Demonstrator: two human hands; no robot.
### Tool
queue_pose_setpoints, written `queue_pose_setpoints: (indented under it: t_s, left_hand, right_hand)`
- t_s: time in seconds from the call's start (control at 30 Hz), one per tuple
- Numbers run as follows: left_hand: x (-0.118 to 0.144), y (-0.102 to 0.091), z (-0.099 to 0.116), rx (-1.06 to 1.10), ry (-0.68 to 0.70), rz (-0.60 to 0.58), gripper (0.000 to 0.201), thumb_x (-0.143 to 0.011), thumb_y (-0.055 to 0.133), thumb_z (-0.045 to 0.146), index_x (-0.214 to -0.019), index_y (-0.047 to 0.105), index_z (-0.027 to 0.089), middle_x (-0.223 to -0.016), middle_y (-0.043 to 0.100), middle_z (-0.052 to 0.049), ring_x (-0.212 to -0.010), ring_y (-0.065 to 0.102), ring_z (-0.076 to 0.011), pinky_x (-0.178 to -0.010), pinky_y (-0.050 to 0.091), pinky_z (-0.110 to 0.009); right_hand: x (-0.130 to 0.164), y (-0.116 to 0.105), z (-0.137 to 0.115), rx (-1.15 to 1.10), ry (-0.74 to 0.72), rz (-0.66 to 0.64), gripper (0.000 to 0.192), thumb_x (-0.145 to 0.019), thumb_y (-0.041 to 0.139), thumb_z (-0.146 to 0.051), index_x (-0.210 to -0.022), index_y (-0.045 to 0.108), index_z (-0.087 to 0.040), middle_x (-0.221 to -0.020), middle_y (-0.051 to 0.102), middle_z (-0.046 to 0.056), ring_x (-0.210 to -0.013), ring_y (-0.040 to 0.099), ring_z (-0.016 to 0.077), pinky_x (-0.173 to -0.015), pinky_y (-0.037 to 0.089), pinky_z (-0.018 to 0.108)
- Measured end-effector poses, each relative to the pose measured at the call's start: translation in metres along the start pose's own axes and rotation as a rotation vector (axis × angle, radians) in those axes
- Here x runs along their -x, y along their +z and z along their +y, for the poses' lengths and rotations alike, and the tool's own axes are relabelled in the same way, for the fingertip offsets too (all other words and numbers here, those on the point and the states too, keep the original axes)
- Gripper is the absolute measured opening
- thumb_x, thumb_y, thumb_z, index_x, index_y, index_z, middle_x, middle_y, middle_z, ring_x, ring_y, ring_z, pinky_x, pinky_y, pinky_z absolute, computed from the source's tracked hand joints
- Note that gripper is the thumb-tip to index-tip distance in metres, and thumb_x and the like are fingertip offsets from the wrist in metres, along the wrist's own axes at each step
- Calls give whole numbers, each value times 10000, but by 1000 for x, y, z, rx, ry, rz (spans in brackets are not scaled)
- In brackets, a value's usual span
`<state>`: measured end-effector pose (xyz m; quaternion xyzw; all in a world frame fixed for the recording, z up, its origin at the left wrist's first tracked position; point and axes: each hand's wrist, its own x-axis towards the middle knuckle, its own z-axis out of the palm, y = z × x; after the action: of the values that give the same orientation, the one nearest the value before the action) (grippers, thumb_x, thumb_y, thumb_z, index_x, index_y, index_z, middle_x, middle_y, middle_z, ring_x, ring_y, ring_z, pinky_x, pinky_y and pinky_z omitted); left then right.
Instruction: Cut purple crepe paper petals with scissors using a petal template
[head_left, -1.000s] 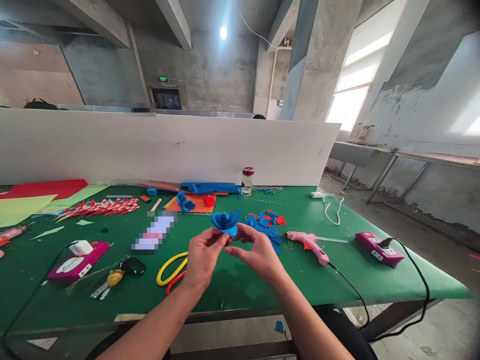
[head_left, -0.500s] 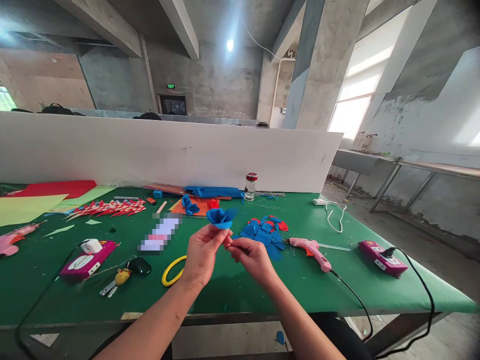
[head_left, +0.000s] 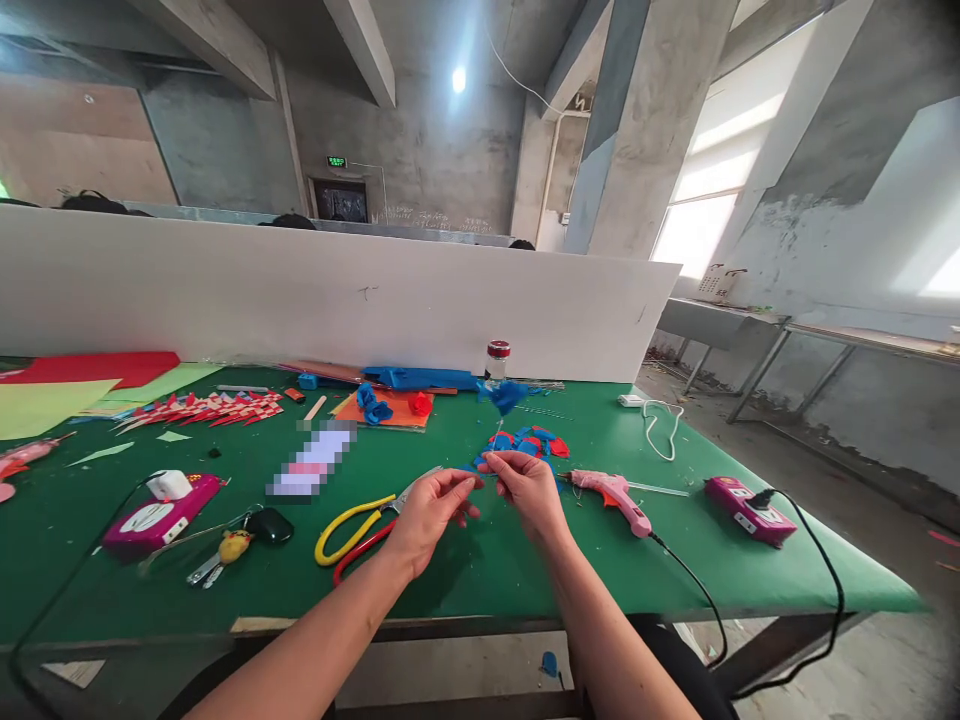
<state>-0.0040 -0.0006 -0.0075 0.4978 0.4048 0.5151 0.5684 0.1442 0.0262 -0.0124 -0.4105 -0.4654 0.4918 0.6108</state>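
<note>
My left hand [head_left: 429, 512] is low over the green table [head_left: 487, 570], with the thumb and first finger pressed together at the tips. My right hand [head_left: 529, 490] is just beside it, to the right, and its fingertips are pinched too. They pinch the bottom of a thin stem, I think, but the stem is so thin that I can hardly see it. Up above my right hand, at the top of that stem, is the blue paper flower [head_left: 504, 395]. It is in the air, not on the table.

Just past my right hand lies a heap of blue and red paper bits [head_left: 531, 443]. To the right of that hand lies a pink glue gun [head_left: 615, 495], and its black cord runs off the table edge. Further right is a pink box [head_left: 748, 511] with a plug in it.

Just to the left of my left hand lie pliers with yellow and red handles [head_left: 352, 530]. Further left are some keys [head_left: 225, 553] and another pink box [head_left: 161, 507].

Far behind my hands stands a small glass jar with a red lid [head_left: 495, 363], near the white wall board [head_left: 337, 295]. Left of the jar, on an orange sheet [head_left: 394, 407], lie small blue and red paper flowers [head_left: 373, 404].
</note>
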Motion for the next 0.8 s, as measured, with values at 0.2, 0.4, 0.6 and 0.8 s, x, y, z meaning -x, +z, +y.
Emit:
queue_pose_setpoints:
  t_s: [0.2,0.4,0.6,0.8]
  left_hand:
    - [3,4,-6,26,-70,-29,388,-683,777,462,-920,703,164,-790,734,-65,-421,501,-61,-410,302,-186]
    - [0,2,-5,44,-68,-18,344,-624,816,419,-802,702,148,-655,664,-12,-410,481,-58,-381,285,-176]
    - [2,7,-4,39,-42,15,321,-600,821,414,-742,703,152,-612,647,-1,-417,496,-71,-370,316,-179]
    - [2,6,-7,19,-69,-37,332,-630,814,431,-764,711,146,-620,636,5,-414,485,-56,-353,311,-165]
  right_hand:
    - [6,10,1,-26,11,-19,407,-611,772,-526,-767,744,-150,-710,737,57,-415,423,74,-411,330,223]
    - [11,14,-4,-65,32,-49,383,-611,784,-483,-773,745,-138,-699,735,65,-422,440,75,-389,297,209]
    - [11,12,-11,-92,-48,-29,359,-685,746,-471,-827,747,-141,-768,751,82,-476,520,99,-421,375,224]
    - [12,10,-13,-147,-54,-36,345,-689,746,-484,-782,733,-152,-719,738,61,-480,542,100,-455,435,227]
